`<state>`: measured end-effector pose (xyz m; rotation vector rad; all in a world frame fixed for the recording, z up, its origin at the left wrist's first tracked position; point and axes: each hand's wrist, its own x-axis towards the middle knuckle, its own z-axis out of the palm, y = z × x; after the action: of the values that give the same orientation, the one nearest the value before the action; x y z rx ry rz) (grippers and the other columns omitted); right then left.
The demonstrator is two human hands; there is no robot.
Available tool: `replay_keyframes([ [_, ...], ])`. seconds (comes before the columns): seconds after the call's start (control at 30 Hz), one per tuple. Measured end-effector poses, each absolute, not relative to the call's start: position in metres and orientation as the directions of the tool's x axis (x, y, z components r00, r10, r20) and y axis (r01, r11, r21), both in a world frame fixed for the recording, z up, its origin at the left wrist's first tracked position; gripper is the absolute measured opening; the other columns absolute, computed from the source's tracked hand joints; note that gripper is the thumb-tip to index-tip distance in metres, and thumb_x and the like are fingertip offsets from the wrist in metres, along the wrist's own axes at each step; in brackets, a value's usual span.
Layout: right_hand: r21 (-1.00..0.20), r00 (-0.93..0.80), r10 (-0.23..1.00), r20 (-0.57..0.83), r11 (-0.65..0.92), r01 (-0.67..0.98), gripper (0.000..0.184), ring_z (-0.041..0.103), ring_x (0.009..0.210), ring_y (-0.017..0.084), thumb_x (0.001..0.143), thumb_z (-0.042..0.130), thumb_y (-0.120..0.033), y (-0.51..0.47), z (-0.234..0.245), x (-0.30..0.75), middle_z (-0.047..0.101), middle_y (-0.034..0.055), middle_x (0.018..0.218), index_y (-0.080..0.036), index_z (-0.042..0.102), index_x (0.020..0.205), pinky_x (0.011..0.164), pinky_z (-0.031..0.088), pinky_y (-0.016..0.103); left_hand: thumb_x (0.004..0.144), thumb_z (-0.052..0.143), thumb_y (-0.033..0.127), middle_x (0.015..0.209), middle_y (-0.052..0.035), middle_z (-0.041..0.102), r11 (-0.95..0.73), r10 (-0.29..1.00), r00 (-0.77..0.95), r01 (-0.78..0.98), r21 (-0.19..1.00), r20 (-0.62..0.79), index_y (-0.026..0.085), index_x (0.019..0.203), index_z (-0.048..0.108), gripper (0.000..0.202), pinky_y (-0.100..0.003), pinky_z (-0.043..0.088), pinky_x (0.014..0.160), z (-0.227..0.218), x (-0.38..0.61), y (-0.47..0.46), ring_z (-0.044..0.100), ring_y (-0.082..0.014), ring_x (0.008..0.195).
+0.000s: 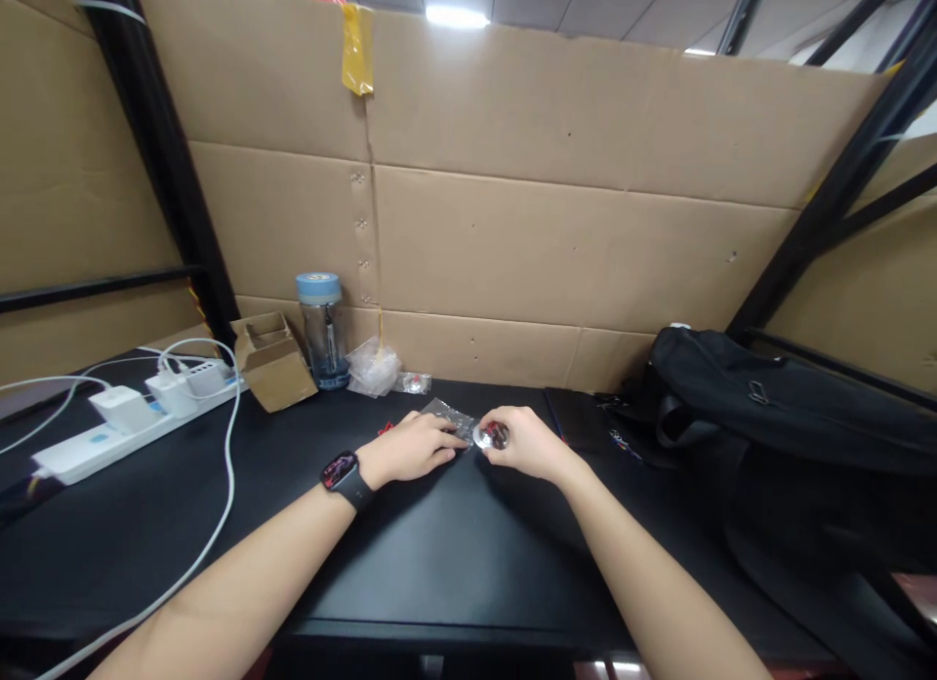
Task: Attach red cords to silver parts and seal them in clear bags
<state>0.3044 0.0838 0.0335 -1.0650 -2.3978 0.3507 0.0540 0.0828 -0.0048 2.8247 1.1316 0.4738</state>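
Observation:
My left hand (411, 448) lies on the black table (454, 553), fingers pressed on a small clear plastic bag (455, 419). A smartwatch sits on that wrist (343, 475). My right hand (521, 440) is closed around a small round silver and red part (492, 434), held right beside the bag's edge. A little red piece (385, 429) shows just behind my left hand. The two hands almost touch at the middle of the table.
A white power strip (124, 419) with chargers and cables runs along the left. An open small cardboard box (272, 360), a blue-lidded bottle (323, 331) and crumpled plastic bags (373, 368) stand at the back. A black backpack (776, 407) fills the right. Cardboard walls surround the table.

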Motion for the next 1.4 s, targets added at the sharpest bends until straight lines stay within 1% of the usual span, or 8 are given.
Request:
replay_keyframes([
  [0.2, -0.370, -0.572, 0.748, 0.336, 0.664, 0.650, 0.025, 0.067, 0.086, 0.019, 0.068, 0.072, -0.017, 0.085, 0.031, 0.301, 0.075, 0.0038, 0.094, -0.020, 0.074, 0.093, 0.080, 0.048, 0.027, 0.096, 0.054, 0.032, 0.132, -0.0014, 0.067, -0.740, 0.672, 0.715, 0.659, 0.136, 0.194, 0.033, 0.126, 0.065, 0.032, -0.034, 0.042, 0.099, 0.002, 0.049, 0.081, 0.060, -0.0227, 0.123],
  [0.37, -0.363, -0.584, 0.734, 0.347, 0.679, 0.638, 0.025, 0.067, 0.086, 0.019, 0.069, 0.071, -0.016, 0.083, 0.031, 0.298, 0.074, 0.0047, 0.094, -0.019, 0.074, 0.093, 0.080, 0.047, 0.025, 0.096, 0.055, 0.031, 0.117, -0.0020, 0.074, -0.762, 0.648, 0.734, 0.625, 0.171, 0.203, 0.030, 0.119, 0.068, 0.026, -0.032, 0.047, 0.093, 0.012, 0.049, 0.077, 0.068, -0.0220, 0.107],
  [0.53, -0.357, -0.621, 0.740, 0.258, 0.670, 0.651, 0.019, 0.066, 0.075, 0.017, 0.074, 0.072, -0.024, 0.080, 0.026, 0.291, 0.074, 0.0034, 0.085, -0.019, 0.075, 0.092, 0.072, 0.046, 0.024, 0.093, 0.058, 0.030, 0.099, -0.0024, 0.077, -0.765, 0.644, 0.736, 0.617, 0.183, 0.209, 0.026, 0.103, 0.072, 0.018, -0.030, 0.049, 0.082, 0.015, 0.050, 0.074, 0.071, -0.0220, 0.091],
  [0.8, -0.290, -0.718, 0.658, 0.227, 0.749, 0.595, 0.012, 0.065, 0.073, 0.016, 0.080, 0.072, -0.029, 0.077, 0.016, 0.283, 0.072, 0.0035, 0.084, -0.020, 0.075, 0.087, 0.070, 0.044, 0.023, 0.094, 0.057, 0.028, 0.105, -0.0010, 0.077, -0.806, 0.578, 0.793, 0.517, 0.289, 0.193, 0.029, 0.105, 0.076, 0.022, -0.028, 0.048, 0.087, 0.017, 0.050, 0.074, 0.071, -0.0196, 0.095],
  [1.1, -0.203, -0.635, 0.729, 0.254, 0.683, 0.702, 0.021, 0.066, 0.076, 0.018, 0.076, 0.083, -0.034, 0.076, 0.009, 0.276, 0.072, 0.0022, 0.085, -0.022, 0.071, 0.089, 0.063, 0.038, 0.024, 0.091, 0.059, 0.027, 0.094, 0.0011, 0.077, -0.792, 0.580, 0.797, 0.504, 0.345, 0.168, 0.025, 0.078, 0.078, 0.023, -0.024, 0.045, 0.070, 0.024, 0.045, 0.074, 0.068, -0.0145, 0.073],
  [1.2, -0.258, -0.618, 0.737, 0.275, 0.676, 0.690, 0.019, 0.065, 0.073, 0.016, 0.077, 0.082, -0.032, 0.077, 0.009, 0.276, 0.072, 0.0012, 0.082, -0.022, 0.070, 0.089, 0.062, 0.038, 0.023, 0.091, 0.061, 0.030, 0.101, 0.0006, 0.077, -0.796, 0.573, 0.803, 0.496, 0.348, 0.167, 0.026, 0.081, 0.080, 0.022, -0.023, 0.047, 0.076, 0.021, 0.043, 0.076, 0.068, -0.0150, 0.080],
  [1.3, -0.356, -0.627, 0.719, 0.298, 0.694, 0.626, 0.011, 0.064, 0.069, 0.013, 0.082, 0.076, -0.024, 0.078, 0.007, 0.276, 0.071, 0.0000, 0.080, -0.022, 0.070, 0.091, 0.063, 0.040, 0.021, 0.090, 0.063, 0.033, 0.111, 0.0003, 0.076, -0.795, 0.573, 0.804, 0.497, 0.347, 0.162, 0.028, 0.089, 0.081, 0.018, -0.024, 0.048, 0.087, 0.018, 0.041, 0.079, 0.069, -0.0170, 0.091],
  [1.4, -0.397, -0.651, 0.698, 0.299, 0.711, 0.580, 0.010, 0.062, 0.068, 0.012, 0.082, 0.074, -0.019, 0.079, 0.003, 0.276, 0.069, 0.0002, 0.080, -0.021, 0.071, 0.091, 0.065, 0.042, 0.020, 0.090, 0.063, 0.032, 0.120, 0.0011, 0.073, -0.798, 0.567, 0.813, 0.501, 0.335, 0.132, 0.030, 0.096, 0.081, 0.018, -0.024, 0.048, 0.093, 0.016, 0.039, 0.080, 0.070, -0.0173, 0.097],
])
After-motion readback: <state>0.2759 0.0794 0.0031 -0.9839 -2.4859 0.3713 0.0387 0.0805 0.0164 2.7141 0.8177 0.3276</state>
